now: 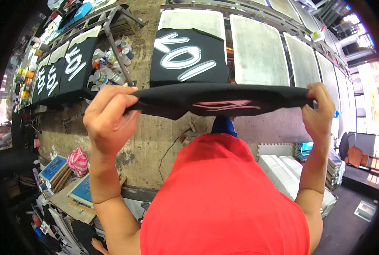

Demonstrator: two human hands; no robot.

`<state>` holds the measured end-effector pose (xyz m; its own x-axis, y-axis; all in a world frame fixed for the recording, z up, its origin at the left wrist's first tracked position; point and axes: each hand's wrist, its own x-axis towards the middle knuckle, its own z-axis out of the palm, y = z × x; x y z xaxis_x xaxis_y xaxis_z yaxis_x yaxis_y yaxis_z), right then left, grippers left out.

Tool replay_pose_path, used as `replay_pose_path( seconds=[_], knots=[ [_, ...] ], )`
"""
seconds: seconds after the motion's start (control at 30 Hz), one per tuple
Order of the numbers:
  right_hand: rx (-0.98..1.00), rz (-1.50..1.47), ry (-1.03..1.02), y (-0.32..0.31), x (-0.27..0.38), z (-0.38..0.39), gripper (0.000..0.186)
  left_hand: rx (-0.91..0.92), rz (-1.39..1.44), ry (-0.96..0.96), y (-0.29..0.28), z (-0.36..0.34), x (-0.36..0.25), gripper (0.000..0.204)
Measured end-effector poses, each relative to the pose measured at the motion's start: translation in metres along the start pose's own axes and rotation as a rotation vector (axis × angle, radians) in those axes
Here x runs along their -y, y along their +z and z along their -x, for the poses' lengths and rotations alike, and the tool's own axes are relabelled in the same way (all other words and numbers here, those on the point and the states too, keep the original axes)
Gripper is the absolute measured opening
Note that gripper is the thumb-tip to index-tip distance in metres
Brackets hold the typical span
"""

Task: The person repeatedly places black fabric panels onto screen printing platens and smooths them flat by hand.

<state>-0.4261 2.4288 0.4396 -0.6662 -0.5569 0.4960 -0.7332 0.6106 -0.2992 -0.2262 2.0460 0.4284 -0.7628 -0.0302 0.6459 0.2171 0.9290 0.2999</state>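
Observation:
A black fabric piece (pixel 164 100) with a pink-and-white print is stretched level in front of my chest. My left hand (pixel 113 114) pinches its left end, and my right hand (pixel 319 110) grips the right end; both hands are closed. Between them the cloth sags a little, its lower edge uneven. Just beyond it, a black printed cloth (pixel 164 70) with large white lettering lies flat over a pale printing board (pixel 191 19). Whether the held piece is one layer or folded, I cannot tell.
More pale boards (pixel 259 51) run along the rack to the right. At left, another rack carries black printed cloths (pixel 81 63), with paint tubs (pixel 108 72) beneath its frame. Blue-meshed screens (pixel 53 168) and a pink striped bag (pixel 77 161) sit lower left; white wrapped bundles (pixel 278 174) lie at right.

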Motion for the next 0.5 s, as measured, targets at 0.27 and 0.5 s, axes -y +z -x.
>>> replay_pose_path(
  seconds=[0.27, 0.5],
  knots=[
    [-0.099, -0.377, 0.221, 0.029, 0.059, -0.004, 0.029, -0.040, -0.155, -0.157, -0.066, 0.025, -0.004, 0.031],
    [-0.036, -0.283, -0.088, 0.042, 0.075, -0.018, 0.040, 0.056, -0.228, -0.109, -0.093, 0.039, 0.000, 0.039]
  ],
)
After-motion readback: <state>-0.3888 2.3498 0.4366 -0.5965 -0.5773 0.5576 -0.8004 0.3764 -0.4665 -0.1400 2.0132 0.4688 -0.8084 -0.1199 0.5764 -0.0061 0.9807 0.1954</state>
